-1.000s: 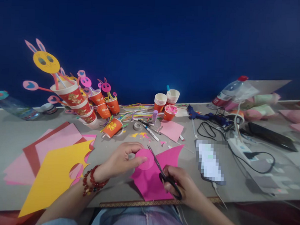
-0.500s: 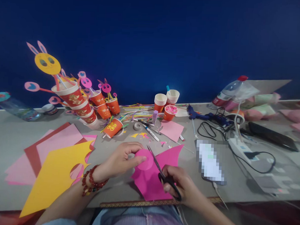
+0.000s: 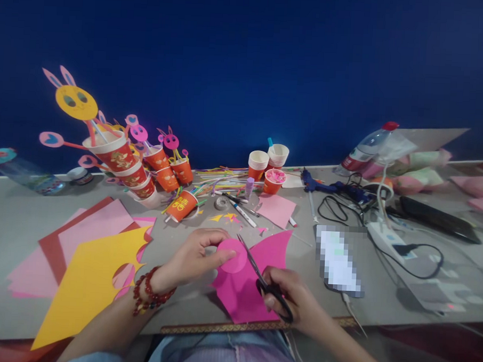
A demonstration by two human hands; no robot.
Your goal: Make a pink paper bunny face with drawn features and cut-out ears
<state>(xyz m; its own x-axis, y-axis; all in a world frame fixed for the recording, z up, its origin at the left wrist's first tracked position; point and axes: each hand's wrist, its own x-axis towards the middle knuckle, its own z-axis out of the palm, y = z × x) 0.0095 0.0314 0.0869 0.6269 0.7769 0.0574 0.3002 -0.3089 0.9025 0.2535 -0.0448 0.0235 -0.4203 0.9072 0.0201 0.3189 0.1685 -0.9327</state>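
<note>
First inspector: Where is your work, and how do you have it?

Second inspector: The pink paper disc is over the table, in front of you, overlapping the upper left of a darker pink sheet. Whether the two are joined, I cannot tell. Your left hand pinches the disc, thumb on its face, fingers mostly hidden behind. Your right hand is curled round the handles of the scissors, blades along the disc's right edge; contact unconfirmed.

First inspector: Handling?

Second inspector: Judged light, thin, easily creased, not slippery. Your best hold is the flat near the left rim, away from the blades, pressed lightly.

First inspector: Count, from your hands outward?

Second inspector: One disc, one darker sheet, one pair of scissors. To your left, one yellow sheet, notched. Beyond: one tape roll, one glue stick, one cup on its side, one upright cup of pink scraps. Behind, the stacked cups overlap too much to count.
</note>
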